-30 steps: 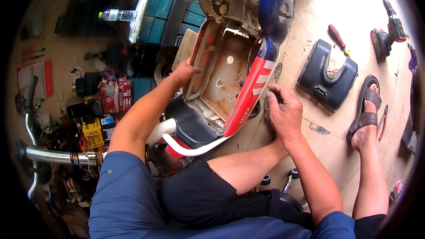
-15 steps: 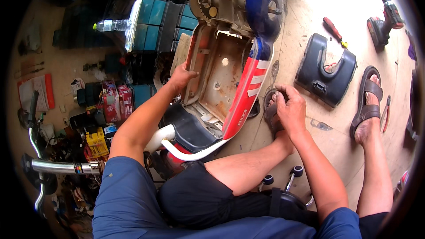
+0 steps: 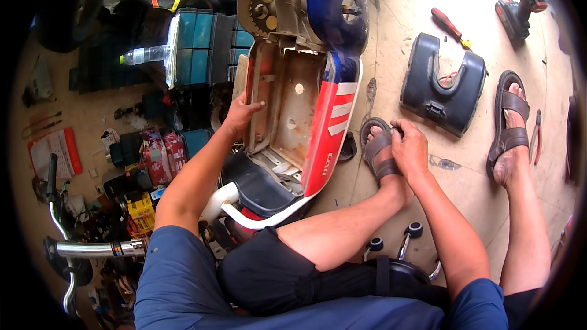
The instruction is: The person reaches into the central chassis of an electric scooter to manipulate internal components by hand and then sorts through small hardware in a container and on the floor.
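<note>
My left hand [image 3: 243, 112] is closed on the left rim of an open, rust-stained battery compartment [image 3: 288, 137] in a scooter body with red, white and blue side panels [image 3: 324, 146]. A black footboard piece [image 3: 257, 186] lies at its lower end. My right hand [image 3: 409, 150], fingers curled, is over the strap of the brown sandal [image 3: 379, 143] on my nearer foot, right of the scooter; what its fingertips hold, if anything, is hidden. A black U-shaped plastic cover [image 3: 434, 98] lies on the tiled floor beyond that hand.
A red screwdriver [image 3: 445, 23], cordless drill [image 3: 523, 3] and pliers [image 3: 537, 137] lie at right, near my other foot [image 3: 510, 146]. At left are teal toolboxes [image 3: 192, 46], a water bottle [image 3: 145, 55], clutter and chrome handlebars [image 3: 92, 249]. A wheeled stool [image 3: 409, 241] is under me.
My right hand has moved from beside the scooter onto the sandal, which has come into sight. My left hand keeps its grip on the rim. The view has shifted slightly.
</note>
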Action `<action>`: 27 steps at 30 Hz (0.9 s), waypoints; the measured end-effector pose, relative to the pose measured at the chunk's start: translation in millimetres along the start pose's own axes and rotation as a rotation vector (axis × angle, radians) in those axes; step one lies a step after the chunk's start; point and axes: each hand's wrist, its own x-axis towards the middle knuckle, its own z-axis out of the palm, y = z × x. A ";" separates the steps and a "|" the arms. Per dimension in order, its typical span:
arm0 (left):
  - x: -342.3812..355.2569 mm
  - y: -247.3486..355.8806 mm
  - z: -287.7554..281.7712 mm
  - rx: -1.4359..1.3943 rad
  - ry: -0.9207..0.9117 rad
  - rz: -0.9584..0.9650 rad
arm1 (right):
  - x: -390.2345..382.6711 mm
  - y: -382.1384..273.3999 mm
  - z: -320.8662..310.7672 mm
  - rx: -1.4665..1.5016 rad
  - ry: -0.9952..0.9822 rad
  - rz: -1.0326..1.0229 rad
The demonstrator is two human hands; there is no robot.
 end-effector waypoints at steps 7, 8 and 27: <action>8.4 -3.2 -1.5 0.009 0.004 0.025 | 4.4 -8.3 4.0 0.010 -0.016 0.015; 7.2 -3.1 -2.4 -0.016 -0.011 0.012 | 4.1 -8.8 5.4 0.015 -0.019 0.013; 7.8 -1.7 -11.9 -0.058 -0.171 -0.026 | -14.2 -8.2 13.3 -0.032 -0.114 0.077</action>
